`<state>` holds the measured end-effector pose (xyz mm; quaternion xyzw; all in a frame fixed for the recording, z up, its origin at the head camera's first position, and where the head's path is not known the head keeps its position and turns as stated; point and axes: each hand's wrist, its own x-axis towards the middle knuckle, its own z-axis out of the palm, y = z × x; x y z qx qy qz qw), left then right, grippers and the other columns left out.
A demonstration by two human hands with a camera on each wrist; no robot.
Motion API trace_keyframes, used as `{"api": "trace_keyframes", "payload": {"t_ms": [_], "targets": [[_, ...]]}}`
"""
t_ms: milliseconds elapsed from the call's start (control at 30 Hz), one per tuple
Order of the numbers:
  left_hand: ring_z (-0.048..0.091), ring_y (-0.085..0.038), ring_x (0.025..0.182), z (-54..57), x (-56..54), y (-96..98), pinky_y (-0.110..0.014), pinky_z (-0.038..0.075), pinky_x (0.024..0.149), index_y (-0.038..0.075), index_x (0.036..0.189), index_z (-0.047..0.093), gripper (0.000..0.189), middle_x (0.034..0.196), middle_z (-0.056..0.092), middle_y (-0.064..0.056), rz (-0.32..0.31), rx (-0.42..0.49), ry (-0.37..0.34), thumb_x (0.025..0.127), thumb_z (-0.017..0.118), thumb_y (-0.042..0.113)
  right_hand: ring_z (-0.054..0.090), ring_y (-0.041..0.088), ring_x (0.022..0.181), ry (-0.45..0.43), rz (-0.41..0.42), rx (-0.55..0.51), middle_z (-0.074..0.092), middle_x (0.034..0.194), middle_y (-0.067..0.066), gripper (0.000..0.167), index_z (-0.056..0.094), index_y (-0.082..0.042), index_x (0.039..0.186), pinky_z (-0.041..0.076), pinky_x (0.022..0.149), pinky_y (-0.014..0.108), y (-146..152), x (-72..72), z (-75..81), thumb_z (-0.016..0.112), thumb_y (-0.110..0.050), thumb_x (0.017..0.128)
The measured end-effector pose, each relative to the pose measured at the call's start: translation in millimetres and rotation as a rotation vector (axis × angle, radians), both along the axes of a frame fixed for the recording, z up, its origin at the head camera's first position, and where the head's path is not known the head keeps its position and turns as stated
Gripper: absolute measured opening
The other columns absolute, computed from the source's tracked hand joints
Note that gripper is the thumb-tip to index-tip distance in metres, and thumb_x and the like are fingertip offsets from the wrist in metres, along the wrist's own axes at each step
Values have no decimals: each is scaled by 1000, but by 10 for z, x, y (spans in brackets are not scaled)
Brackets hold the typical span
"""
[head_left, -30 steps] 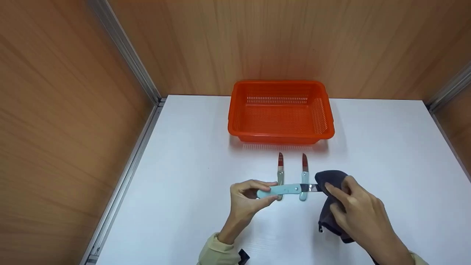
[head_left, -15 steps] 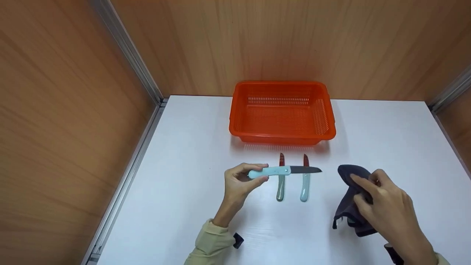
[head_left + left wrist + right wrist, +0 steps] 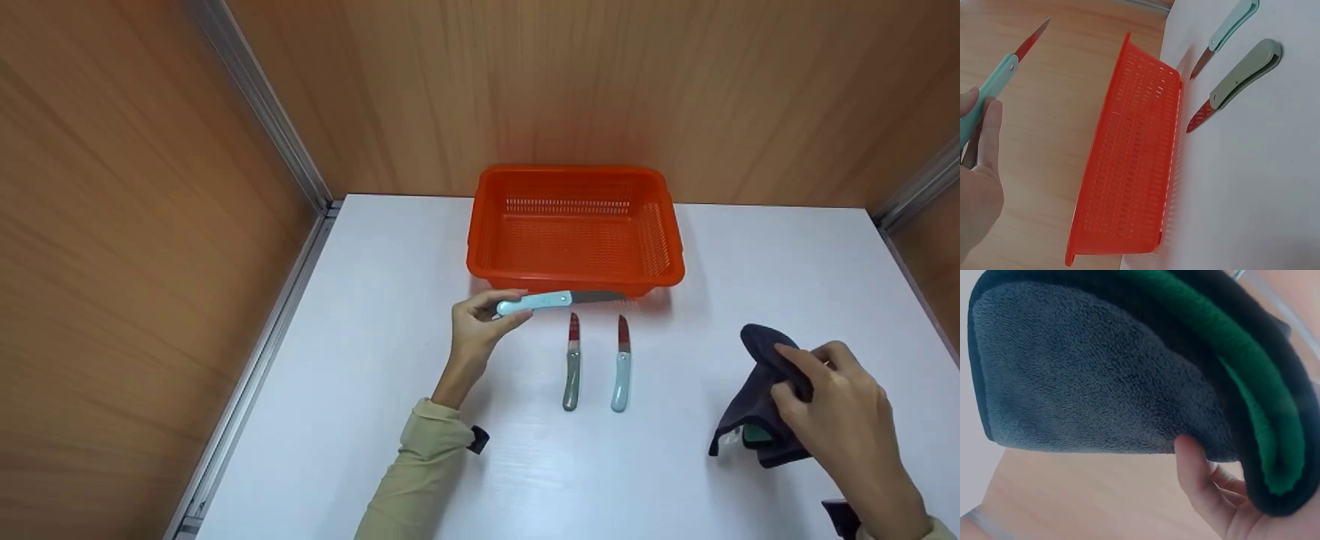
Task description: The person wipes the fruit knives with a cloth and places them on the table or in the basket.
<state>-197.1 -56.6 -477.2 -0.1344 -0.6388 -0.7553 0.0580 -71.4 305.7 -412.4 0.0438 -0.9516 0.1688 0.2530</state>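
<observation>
My left hand [image 3: 474, 330] pinches the light blue handle of a folding knife [image 3: 536, 301], its blade out and pointing right, held above the table in front of the basket. In the left wrist view the same knife [image 3: 995, 84] shows red reflected on its blade. My right hand [image 3: 847, 405] grips a folded dark cloth [image 3: 765, 397] off to the right; the right wrist view shows the cloth [image 3: 1084, 371] as grey plush with a green inner side. Two more opened knives, one grey-green [image 3: 571, 379] and one light blue [image 3: 622, 381], lie side by side, blades toward the basket.
An orange-red perforated plastic basket [image 3: 576, 282] stands at the back of the white table [image 3: 360, 300]. Wooden panels [image 3: 405, 97] rise behind the table and at its sides, with metal rails along the corners.
The left hand has drawn the knife out of the cloth and carried it forward and left to the basket's front. The right hand has moved right with the cloth.
</observation>
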Motion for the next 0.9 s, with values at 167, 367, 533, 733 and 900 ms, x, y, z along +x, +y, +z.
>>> {"api": "trace_keyframes", "payload": {"t_ms": [167,367,533,733,900], "targets": [[63,-26,88,134,-37,-13,-34,55,82,-9,103,67,27,102,67,-19,3,-11,-43,78,74,-2,53,44,59,-25,-76,1,51,89,31,35,66,10,102,49,48,56,178,-18,-26,61,7,67],[64,-21,87,93,-177,-7,-34,55,81,-7,104,68,28,101,68,-13,7,-3,-90,78,75,1,53,49,66,-58,-156,11,49,90,33,34,64,13,101,49,55,60,403,-30,-70,61,8,68],[65,-24,87,-103,-454,12,-36,55,81,0,104,70,25,102,69,-13,7,3,-126,79,75,4,52,50,66,-88,-195,11,49,89,35,34,63,15,100,49,54,60,536,-36,-159,62,9,67],[67,-25,82,-128,-710,-10,-43,55,82,-1,103,70,23,95,69,-15,23,-31,-208,80,71,-1,54,51,65,-97,-177,16,50,87,35,34,64,14,99,49,52,59,589,-42,-236,62,9,66],[65,-21,77,-123,-892,-30,-34,56,76,-3,101,70,22,95,67,-16,77,-121,-234,78,70,-6,54,51,66,-117,-164,25,50,90,35,34,64,13,100,50,54,60,573,-67,-261,63,9,66]]}}
